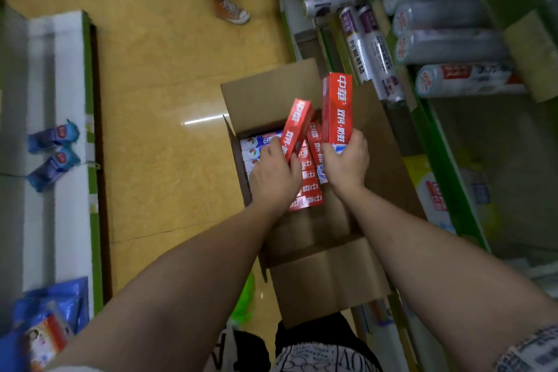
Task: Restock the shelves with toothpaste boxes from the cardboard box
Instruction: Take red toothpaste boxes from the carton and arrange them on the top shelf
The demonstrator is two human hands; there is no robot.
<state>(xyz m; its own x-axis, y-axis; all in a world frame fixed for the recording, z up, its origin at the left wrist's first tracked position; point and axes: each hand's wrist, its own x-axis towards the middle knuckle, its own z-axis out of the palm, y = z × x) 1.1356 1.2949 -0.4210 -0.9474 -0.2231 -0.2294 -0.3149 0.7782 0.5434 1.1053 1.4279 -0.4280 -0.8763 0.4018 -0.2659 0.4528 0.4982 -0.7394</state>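
Shop aisle seen from above. A glossy yellow tiled floor [157, 75] runs between two units and carries a bright streak of reflected light [200, 120]. Left of the floor: a white shelf with green edging [71, 75]. Right of the floor: green-framed shelving [437, 142] stocked with wrapped rolls [437, 16].

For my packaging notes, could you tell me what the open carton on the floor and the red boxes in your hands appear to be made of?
Cardboard box: plain brown cardboard, matte, with creased flaps. Red toothpaste box in the right hand and the one in the left hand: apparently thin printed paperboard with a slight sheen on the faces.
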